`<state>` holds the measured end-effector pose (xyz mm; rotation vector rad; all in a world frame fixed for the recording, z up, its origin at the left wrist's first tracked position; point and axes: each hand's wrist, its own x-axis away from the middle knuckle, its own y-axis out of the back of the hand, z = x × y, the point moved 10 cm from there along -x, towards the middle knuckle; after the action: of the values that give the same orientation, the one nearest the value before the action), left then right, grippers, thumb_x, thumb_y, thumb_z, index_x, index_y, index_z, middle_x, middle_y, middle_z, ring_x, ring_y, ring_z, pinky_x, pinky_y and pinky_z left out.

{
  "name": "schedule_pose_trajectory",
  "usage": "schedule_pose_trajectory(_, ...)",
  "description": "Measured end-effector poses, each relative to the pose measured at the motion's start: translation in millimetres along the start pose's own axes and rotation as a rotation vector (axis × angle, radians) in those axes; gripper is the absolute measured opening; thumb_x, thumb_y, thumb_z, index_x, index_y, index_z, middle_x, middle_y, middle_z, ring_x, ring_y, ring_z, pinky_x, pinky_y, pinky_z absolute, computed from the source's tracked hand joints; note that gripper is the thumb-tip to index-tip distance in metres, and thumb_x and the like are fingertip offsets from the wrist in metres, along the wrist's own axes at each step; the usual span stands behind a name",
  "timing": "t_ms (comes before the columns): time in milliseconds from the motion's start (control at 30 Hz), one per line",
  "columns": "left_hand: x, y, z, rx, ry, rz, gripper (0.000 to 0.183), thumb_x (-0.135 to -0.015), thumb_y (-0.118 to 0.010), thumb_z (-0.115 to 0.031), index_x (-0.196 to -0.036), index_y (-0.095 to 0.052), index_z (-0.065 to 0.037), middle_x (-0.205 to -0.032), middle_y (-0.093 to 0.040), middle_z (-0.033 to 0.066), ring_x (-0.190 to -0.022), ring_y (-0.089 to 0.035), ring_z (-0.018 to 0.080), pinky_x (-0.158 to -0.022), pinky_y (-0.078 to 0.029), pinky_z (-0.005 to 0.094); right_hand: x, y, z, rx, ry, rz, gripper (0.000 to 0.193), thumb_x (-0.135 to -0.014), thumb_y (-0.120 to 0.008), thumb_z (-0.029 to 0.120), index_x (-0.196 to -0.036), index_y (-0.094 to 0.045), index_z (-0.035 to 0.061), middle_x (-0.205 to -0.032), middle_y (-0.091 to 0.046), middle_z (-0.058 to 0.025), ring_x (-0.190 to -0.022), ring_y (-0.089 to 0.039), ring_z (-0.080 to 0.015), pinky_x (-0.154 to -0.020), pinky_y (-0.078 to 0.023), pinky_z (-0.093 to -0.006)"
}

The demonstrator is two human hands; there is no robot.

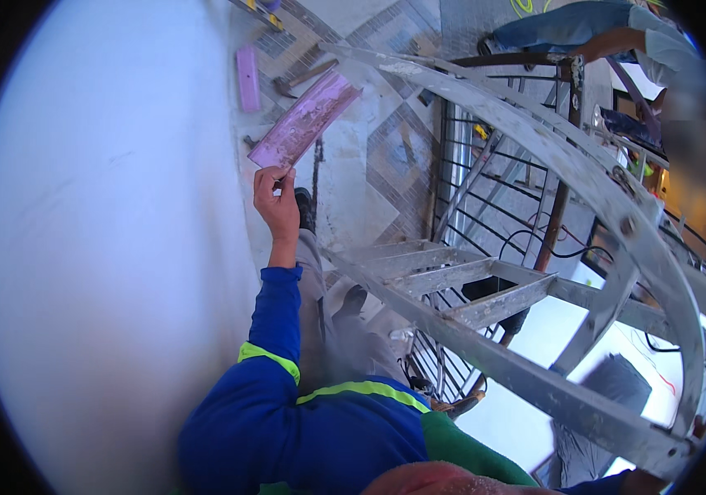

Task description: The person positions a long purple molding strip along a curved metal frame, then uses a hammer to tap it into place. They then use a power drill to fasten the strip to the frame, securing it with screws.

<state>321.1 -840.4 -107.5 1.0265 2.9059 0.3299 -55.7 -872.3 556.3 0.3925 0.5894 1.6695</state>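
Out in front of me, my left hand (277,206) is closed, its thumb and fingers pinching the near end of a long pink strip (308,120). The strip looks trough-shaped, with raised edges and pale, flaky patches on its face. It slants away to the right above the tiled floor. A dark patch of skin beside a blue sleeve, apparently my right hand (643,482), shows at the lower right edge, close to the metal stepladder's (485,355) end. Its fingers are too dark and cut off to make out.
A white wall (114,231) rises close on my left. On the floor lie a hammer (308,78), a shorter pink piece (247,78) and a yellow tool (262,13). A black barred railing (493,181) stands beyond the ladder. Another person (571,33) is at the upper right.
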Motion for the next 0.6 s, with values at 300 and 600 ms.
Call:
schedule_pose_trajectory(300,119,135,-196,0.054,-0.243,-0.106,0.011,-0.086,-0.075,0.003,-0.09,-0.065,-0.001,-0.092,-0.06,0.0053,-0.079,-0.056,0.0133,-0.069,-0.048,0.0269,168,-200,-176,-0.343,-0.067,1.13,0.038,-0.09,-0.076,0.026,-0.119,-0.07,0.0006,-0.096,-0.074,-0.011,-0.083,-0.072,-0.0256,-0.074,-0.056,-0.0328)
schedule_pose_trajectory(600,394,212,-319,-0.29,-0.611,0.003,0.023,-0.074,-0.076,0.009,-0.091,-0.071,-0.007,-0.087,-0.062,0.0092,-0.078,-0.06,0.026,-0.069,-0.049,0.0343,268,-267,-239,-1.16,-0.462,0.427,0.044,-0.101,-0.063,0.034,-0.129,-0.057,0.001,-0.119,-0.063,-0.0077,-0.1,-0.066,-0.0215,-0.08,-0.058,-0.0379)
